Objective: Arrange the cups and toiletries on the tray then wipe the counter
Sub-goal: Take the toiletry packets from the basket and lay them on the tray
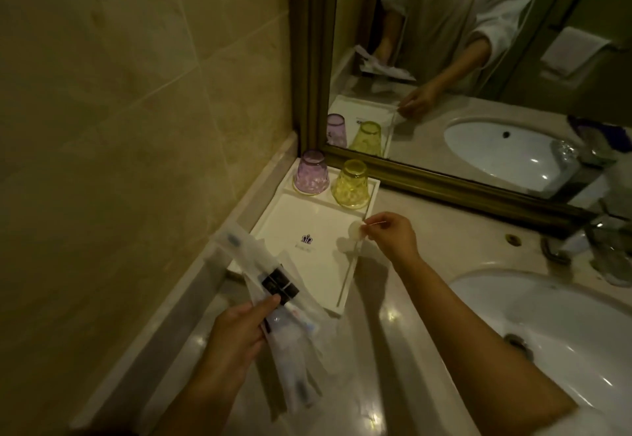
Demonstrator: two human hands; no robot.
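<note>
- Toiletry packets (280, 302): clear plastic sleeves, long axes running from lower right up toward the wall, gripped in the left hand (236, 333) above the tray's near corner.
- Right hand (390, 234): pinching a small white wrapped item (355, 230) over the tray's right edge.
- Tray (307, 216): white, rectangular, crown logo.
- Purple cup (310, 172), yellow cup (350, 184): faceted, inverted, far end of the tray.
- Counter (427, 230): glossy stone.

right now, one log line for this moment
left hand: holds toiletry packets | right hand: pinches small white item over tray | cups: upside down on tray
</note>
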